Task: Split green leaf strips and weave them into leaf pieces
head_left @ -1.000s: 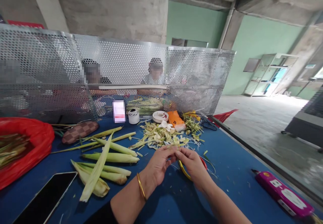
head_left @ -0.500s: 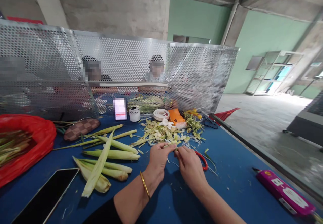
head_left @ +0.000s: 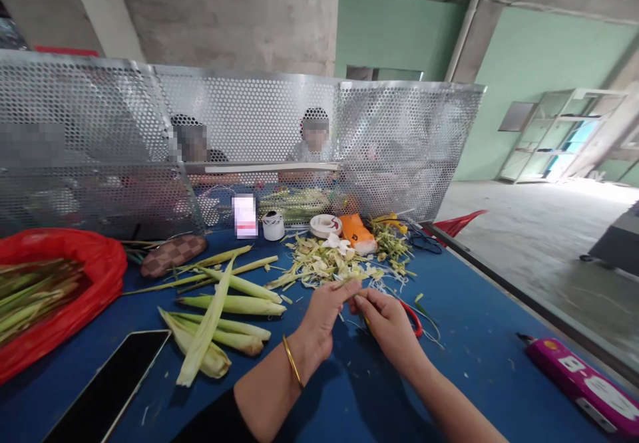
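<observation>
My left hand [head_left: 322, 313], with a gold bangle at the wrist, is closed in a pinch over the blue table. A small pale green piece of husk [head_left: 355, 279] shows at its thumb, mostly hidden by the fingers. My right hand [head_left: 389, 323] meets it from the right, fingers bent together at the same spot; what they pinch is too small to tell. Beside and partly behind that hand lies a red scissor-like handle [head_left: 417, 320]. Just beyond both hands spreads a heap of green husk scraps [head_left: 319, 260]. Left of them lie several pale green corn husks [head_left: 234, 304].
A red bag [head_left: 112, 263] of stalks stands at the left, near a dark phone [head_left: 110, 390]. A lit phone [head_left: 245, 217], a thread spool [head_left: 273, 226], a tape roll [head_left: 325, 225] and an orange packet [head_left: 357, 233] line the perforated screen [head_left: 259, 117]. A purple case [head_left: 579, 380] lies right.
The whole view has shifted slightly, so things appear farther right. My right hand's fingers have turned and loosened a little; the husk piece in my left hand shows less.
</observation>
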`<action>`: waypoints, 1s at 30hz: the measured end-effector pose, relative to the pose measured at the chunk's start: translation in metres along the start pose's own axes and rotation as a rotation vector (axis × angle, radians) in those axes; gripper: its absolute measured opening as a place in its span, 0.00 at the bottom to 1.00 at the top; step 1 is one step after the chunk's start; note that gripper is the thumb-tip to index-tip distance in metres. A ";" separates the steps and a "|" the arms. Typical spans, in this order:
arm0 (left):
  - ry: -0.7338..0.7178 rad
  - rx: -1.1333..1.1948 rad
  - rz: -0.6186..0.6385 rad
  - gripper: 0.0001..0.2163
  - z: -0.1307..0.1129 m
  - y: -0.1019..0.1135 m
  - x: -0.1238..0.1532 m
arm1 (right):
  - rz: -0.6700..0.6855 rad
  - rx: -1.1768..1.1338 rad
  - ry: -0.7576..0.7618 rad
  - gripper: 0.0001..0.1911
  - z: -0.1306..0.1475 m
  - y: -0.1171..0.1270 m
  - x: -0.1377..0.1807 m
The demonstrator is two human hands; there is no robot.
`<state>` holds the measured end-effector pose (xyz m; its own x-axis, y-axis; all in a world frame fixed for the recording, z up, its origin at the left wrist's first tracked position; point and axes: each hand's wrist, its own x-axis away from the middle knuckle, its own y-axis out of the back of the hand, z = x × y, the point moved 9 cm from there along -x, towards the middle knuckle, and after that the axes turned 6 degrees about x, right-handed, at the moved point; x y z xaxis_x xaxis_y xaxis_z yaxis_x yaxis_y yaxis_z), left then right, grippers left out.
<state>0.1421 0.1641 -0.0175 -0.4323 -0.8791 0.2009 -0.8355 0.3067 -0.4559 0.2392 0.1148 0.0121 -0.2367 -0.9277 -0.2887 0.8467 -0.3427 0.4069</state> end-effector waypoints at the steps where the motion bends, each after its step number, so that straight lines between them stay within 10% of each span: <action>1: -0.017 -0.009 -0.008 0.16 -0.001 0.000 0.000 | -0.003 0.016 0.004 0.15 0.001 0.000 0.001; 9: -0.080 -0.005 -0.126 0.13 -0.009 0.007 -0.002 | -0.046 0.166 0.103 0.13 0.008 0.000 0.006; 18: -0.035 -0.010 0.048 0.11 -0.009 0.001 -0.006 | -0.066 -0.056 -0.045 0.15 -0.006 0.006 0.003; 30: -0.369 -0.250 -0.077 0.07 -0.045 -0.003 0.007 | -0.266 -0.055 0.002 0.09 0.005 0.029 0.005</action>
<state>0.1260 0.1735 0.0242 -0.2533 -0.9602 -0.1173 -0.9366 0.2738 -0.2187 0.2599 0.0994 0.0266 -0.4534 -0.8060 -0.3805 0.7797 -0.5655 0.2689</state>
